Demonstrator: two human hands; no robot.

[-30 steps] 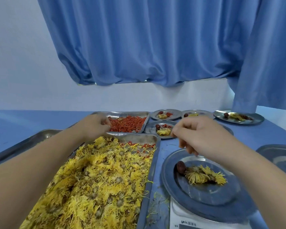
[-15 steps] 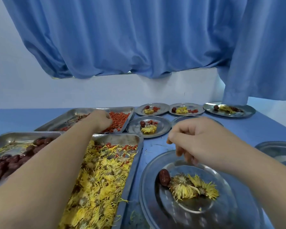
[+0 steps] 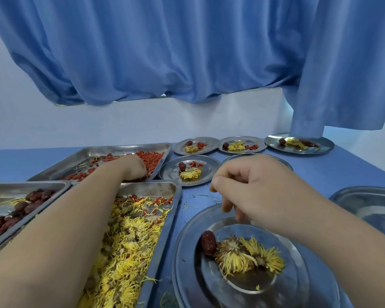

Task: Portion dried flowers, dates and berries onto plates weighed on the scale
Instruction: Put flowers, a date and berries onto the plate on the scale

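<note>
Left hand (image 3: pixel 132 167) is reaching across to the berry tray (image 3: pixel 120 148), fingertips pushing down into the red berries (image 3: pixel 152 157) at the tray's near edge. The fingers are buried, so I cannot tell how the grip is standing or whether it is holding anything.

Right hand (image 3: pixel 253 192) is hovering above the far rim of the near plate (image 3: pixel 182 263), apart from it. The fingers are curling down and the thumb is lying close against the forefinger, with nothing showing in the grip.

The near plate is carrying one dark red, wrinkled date (image 3: pixel 209 240) lying just left of two spidery yellow flower heads (image 3: pixel 249 256) (thin petals, brownish centres). Date and flowers are touching.

The flower tray (image 3: pixel 151 187) is sitting under the left forearm, heaped with loose yellow flowers (image 3: pixel 125 241) and a few stray berries at its far end. The date tray (image 3: pixel 9 192) is lying at far left, dates (image 3: pixel 7 221) piling along its near side.

Four filled plates (image 3: pixel 211 172) are waiting further back on the blue tabletop (image 3: pixel 320 174), each showing a date, flowers and berries. A blue curtain (image 3: pixel 187 52) is hanging behind.
</note>
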